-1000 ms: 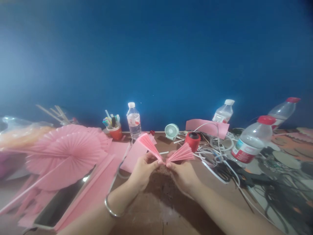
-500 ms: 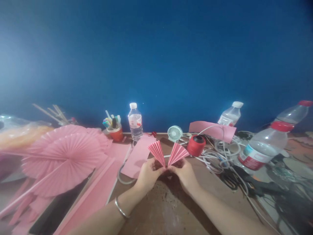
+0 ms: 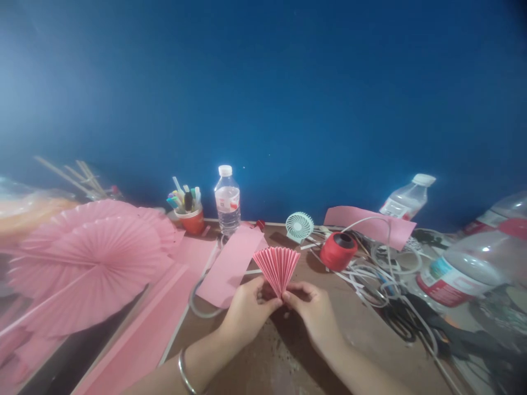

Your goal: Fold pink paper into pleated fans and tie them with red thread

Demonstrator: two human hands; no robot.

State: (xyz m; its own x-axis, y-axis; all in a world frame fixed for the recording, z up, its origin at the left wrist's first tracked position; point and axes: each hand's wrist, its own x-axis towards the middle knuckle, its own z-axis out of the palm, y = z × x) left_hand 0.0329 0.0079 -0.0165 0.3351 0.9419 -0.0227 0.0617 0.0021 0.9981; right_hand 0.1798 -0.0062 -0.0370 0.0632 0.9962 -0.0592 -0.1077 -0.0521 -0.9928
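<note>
Between my two hands stands a small pleated pink paper fan (image 3: 277, 265), spread upward as one wedge, its narrow end at my fingertips. My left hand (image 3: 249, 307) pinches that lower point from the left, thumb against the folds. From the other side my right hand (image 3: 309, 307) grips the same point between thumb and fingers. Behind my left hand lies a flat strip of pink paper (image 3: 231, 266). Further left, large round pleated paper fans (image 3: 99, 263) on sticks are piled over more pink sheets (image 3: 140, 323).
A cup of pens (image 3: 191, 218) and a water bottle (image 3: 228, 203) stand near the blue wall. Right of centre are a small fan (image 3: 299, 226), a red thread spool (image 3: 338, 251) and tangled cables (image 3: 370, 285). A large bottle (image 3: 461, 274) leans at far right.
Two separate pleated wedges, one above each hand, now appear as one joined fan between my hands. My view has shifted slightly, so the objects at the sides sit further outward.
</note>
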